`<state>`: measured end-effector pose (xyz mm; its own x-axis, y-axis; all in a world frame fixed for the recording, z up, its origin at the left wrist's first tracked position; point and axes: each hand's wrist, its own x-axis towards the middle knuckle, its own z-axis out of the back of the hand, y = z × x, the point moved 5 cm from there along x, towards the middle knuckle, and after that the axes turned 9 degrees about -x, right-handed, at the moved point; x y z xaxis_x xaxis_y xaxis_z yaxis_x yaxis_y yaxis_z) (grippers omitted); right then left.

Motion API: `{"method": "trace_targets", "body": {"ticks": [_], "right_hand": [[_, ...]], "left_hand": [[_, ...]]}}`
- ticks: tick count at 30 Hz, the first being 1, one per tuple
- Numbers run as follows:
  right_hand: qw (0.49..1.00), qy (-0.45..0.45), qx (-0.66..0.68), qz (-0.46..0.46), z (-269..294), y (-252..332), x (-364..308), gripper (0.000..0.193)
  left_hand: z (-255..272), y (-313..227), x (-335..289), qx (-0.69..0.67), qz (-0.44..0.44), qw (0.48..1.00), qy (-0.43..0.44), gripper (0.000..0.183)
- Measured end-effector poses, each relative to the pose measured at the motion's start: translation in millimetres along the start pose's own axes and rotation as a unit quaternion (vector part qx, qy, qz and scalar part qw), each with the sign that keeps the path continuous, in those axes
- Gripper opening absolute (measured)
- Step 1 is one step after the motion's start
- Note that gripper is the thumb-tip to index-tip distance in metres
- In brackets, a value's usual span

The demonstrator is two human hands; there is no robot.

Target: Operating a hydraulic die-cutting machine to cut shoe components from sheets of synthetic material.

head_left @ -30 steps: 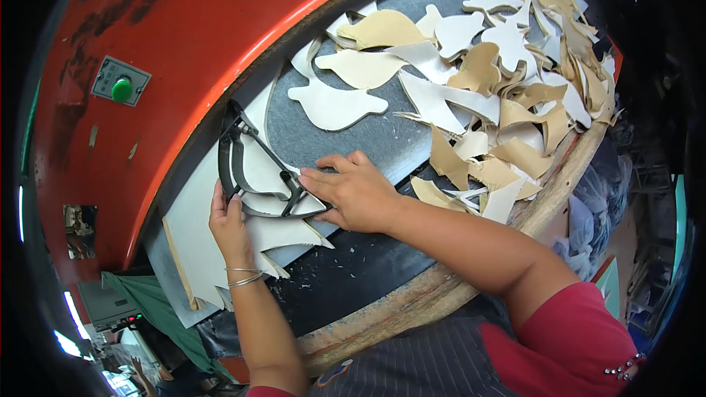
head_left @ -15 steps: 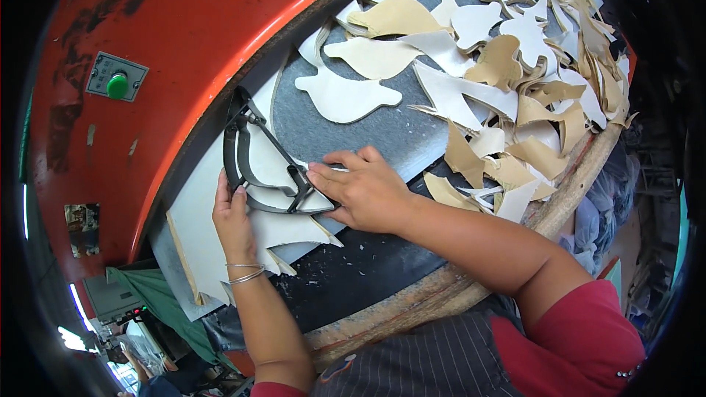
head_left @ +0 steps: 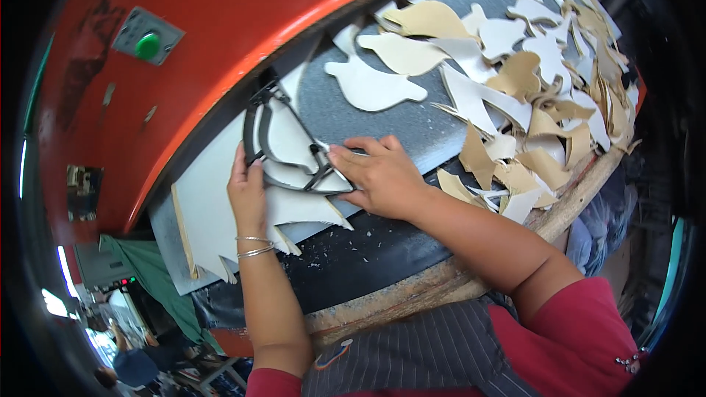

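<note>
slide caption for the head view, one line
Left grip and right grip on a black curved frame atop white sheeting, beside white and tan pieces.

Big and bold, the red machine housing (head_left: 213,37) filled the upper left, scuffed dark, its green button (head_left: 148,46) round on a grey plate (head_left: 128,31)! The counter (head_left: 329,119) ran below, edged in worn wood (head_left: 412,292). Down left, green cloth (head_left: 153,273) hung beside a grey box (head_left: 99,268) lit with tiny red lights (head_left: 126,280), and white light (head_left: 54,303) blazed beyond! Out right, plastic bags (head_left: 585,235) bunched past the wood, near a teal strip (head_left: 670,265).
</note>
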<state>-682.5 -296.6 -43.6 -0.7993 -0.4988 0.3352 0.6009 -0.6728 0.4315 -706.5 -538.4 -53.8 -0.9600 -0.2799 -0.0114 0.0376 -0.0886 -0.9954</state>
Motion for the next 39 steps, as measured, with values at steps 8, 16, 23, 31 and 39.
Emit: {"method": "trace_targets", "body": {"ticks": [8, 16, 23, 31, 39], "right_hand": [[0.999, 0.0, -0.045, 0.015, -1.9, 4.7, 0.7, 0.059], [0.994, 0.037, -0.103, 0.025, -2.4, 6.3, -4.2, 0.067], [0.904, -0.387, 0.168, -0.074, 191.2, -56.4, -3.6, 0.056], [0.659, -0.732, -0.114, -0.129, 348.5, -96.9, -36.4, 0.063], [0.738, -0.658, -0.15, -0.029, 305.8, -80.2, -112.5, 0.042]], "left_hand": [[10.7, 13.5, 2.6, 0.083, -0.033, 0.996, -0.014, 0.049], [19.9, -14.7, -29.1, 0.201, -0.075, 0.975, -0.065, 0.044], [15.9, -104.6, -104.4, 0.038, -0.129, 0.989, -0.068, 0.022], [-51.8, -231.6, -198.4, 0.255, -0.657, 0.695, -0.145, 0.01], [-47.4, -189.8, -246.8, 0.253, -0.476, 0.841, -0.044, 0.022]]}}
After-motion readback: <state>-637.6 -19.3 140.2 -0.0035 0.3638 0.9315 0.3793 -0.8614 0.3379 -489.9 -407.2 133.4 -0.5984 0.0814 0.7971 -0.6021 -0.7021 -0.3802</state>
